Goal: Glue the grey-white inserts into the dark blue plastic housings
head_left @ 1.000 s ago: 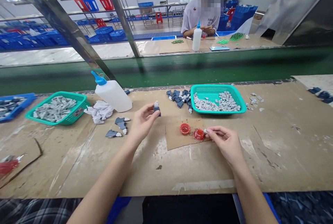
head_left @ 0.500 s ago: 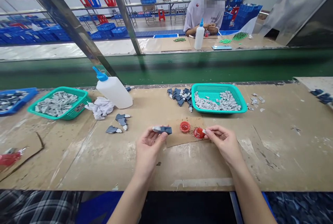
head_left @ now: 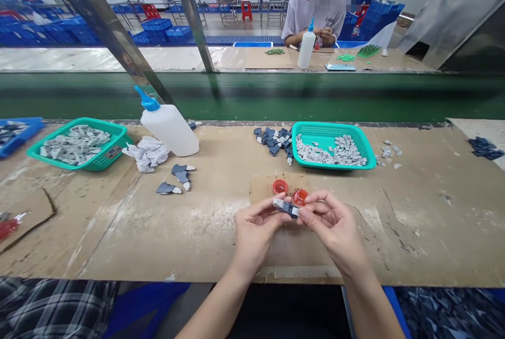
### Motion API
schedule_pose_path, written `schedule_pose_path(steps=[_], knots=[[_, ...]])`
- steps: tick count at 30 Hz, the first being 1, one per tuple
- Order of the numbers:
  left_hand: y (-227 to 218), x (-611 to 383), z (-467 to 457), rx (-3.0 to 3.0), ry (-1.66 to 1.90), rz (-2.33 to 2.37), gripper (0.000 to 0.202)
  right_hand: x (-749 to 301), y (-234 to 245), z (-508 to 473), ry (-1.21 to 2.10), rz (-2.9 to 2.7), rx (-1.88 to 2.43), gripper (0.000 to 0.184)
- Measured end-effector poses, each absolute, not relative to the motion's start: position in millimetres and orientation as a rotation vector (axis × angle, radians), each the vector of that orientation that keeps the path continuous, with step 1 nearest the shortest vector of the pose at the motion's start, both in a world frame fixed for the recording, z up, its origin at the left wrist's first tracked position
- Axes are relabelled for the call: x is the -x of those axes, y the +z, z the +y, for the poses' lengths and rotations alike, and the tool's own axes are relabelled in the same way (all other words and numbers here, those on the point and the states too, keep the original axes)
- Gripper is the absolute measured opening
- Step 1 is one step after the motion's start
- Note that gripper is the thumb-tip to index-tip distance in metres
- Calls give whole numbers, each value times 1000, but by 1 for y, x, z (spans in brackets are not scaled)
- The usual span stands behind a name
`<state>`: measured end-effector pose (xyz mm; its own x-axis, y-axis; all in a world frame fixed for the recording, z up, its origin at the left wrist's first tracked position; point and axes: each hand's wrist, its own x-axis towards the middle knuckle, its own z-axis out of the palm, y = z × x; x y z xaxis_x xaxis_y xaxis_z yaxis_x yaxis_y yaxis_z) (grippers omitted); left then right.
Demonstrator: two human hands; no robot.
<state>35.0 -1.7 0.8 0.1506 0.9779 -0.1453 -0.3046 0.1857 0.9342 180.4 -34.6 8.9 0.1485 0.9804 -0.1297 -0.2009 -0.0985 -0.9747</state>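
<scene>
Between the fingers of my left hand [head_left: 258, 228] is a dark grey plastic part [head_left: 285, 207] with a light grey piece at its left end. My right hand [head_left: 331, 223] pinches a small light grey plastic piece [head_left: 295, 212] against the right end of that part. Whether the piece is seated or only touching, I cannot tell. Just behind the fingers stand two red caps [head_left: 280, 187] with wet-looking red insides, on a cardboard patch. Beyond them lies a pile of dark grey parts [head_left: 274, 140], beside a green basket [head_left: 334, 168] of small light grey pieces.
A white squeeze bottle [head_left: 170, 129] with a blue nozzle leans left of centre, next to crumpled white paper [head_left: 147, 154]. Another green basket [head_left: 79, 163] holds light grey parts. Several dark parts [head_left: 180, 173] lie nearby. Across the green belt [head_left: 252, 94], a co-worker [head_left: 311, 18] sits.
My right hand has brought the small piece from the right red cap to the dark part. My left hand has moved right with that part, and the hands now meet.
</scene>
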Motion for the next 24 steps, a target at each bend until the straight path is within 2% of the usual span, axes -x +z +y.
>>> schedule_pose_path(steps=[12, 16, 21, 23, 24], knots=[[-10, -28, -16, -1100, 1093, 970, 32, -187, 5, -36, 1552, -1182, 1281, 24], [-9, -25, -16, -1090, 1011, 867, 40, -179, 10, -39, 1583, -1157, 1201, 25], [-7, -19, -10, -1132, 951, 814, 54, -184, 22, -26, 1482, -1233, 1270, 26], [-8, -12, -3, -1228, 1054, 925, 53, -210, 26, -5, 1286, -1366, 1404, 29], [-9, -6, 2, -1289, 1105, 1000, 51, -227, 27, 10, 1081, -1416, 1502, 30]])
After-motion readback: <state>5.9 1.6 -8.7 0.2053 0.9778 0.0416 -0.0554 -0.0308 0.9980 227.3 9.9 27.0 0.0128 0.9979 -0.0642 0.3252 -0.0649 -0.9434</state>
